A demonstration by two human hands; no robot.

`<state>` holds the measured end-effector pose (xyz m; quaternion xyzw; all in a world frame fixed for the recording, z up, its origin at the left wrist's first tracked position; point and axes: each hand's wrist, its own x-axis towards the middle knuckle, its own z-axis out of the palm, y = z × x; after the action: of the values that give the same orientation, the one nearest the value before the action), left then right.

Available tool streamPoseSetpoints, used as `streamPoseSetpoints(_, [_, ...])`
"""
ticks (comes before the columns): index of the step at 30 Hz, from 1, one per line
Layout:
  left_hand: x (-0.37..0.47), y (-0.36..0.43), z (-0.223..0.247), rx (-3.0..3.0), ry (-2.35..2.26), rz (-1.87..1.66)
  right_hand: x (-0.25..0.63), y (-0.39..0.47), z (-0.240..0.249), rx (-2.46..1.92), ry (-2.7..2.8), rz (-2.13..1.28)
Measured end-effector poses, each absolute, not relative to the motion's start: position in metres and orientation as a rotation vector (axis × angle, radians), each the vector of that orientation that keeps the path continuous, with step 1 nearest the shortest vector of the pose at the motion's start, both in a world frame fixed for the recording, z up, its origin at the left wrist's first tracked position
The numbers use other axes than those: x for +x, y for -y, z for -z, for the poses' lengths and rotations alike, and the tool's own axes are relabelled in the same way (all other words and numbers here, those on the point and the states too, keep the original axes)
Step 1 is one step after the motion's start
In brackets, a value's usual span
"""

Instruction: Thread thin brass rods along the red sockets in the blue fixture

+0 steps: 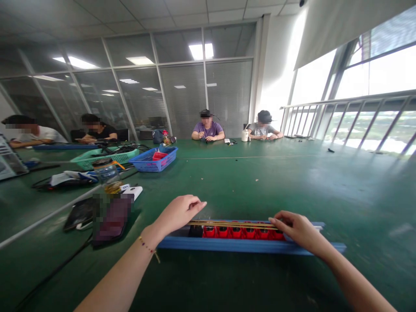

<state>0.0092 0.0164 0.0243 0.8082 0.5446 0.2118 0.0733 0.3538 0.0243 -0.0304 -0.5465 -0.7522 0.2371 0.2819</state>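
In front of me lies a long blue channel-shaped tray (253, 245) holding a row of red blocks (236, 232) with dark centres. A black piece (195, 231) sits at the left end of the row. Thin yellowish-brown strips (232, 224) run lengthwise over the blocks. My right hand (294, 225) pinches these strips near their right end, thumb and finger closed. Over the tray's left end hovers my left hand (182, 212), loosely curled, with a small gap between thumb and fingers and no visible object there. Its other fingers are partly hidden.
To the left are a dark phone-like item (113, 216), a white device (134, 191), a glass jar (107, 175) and cables. Farther back stand a green basket (97, 161) and a blue basket (154, 164). Several people sit across the green table (234, 182).
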Motion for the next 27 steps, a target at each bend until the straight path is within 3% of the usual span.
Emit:
streamPoseSetpoints(9, [0.012, -0.010, -0.008, 2.257, -1.639, -0.610, 0.358, -0.026, 0.035, -1.383, 1.956, -0.798])
streamPoseSetpoints(27, [0.002, -0.007, 0.001, 2.073, -1.509, -0.600, 0.361, -0.025, 0.031, -1.336, 2.009, -0.699])
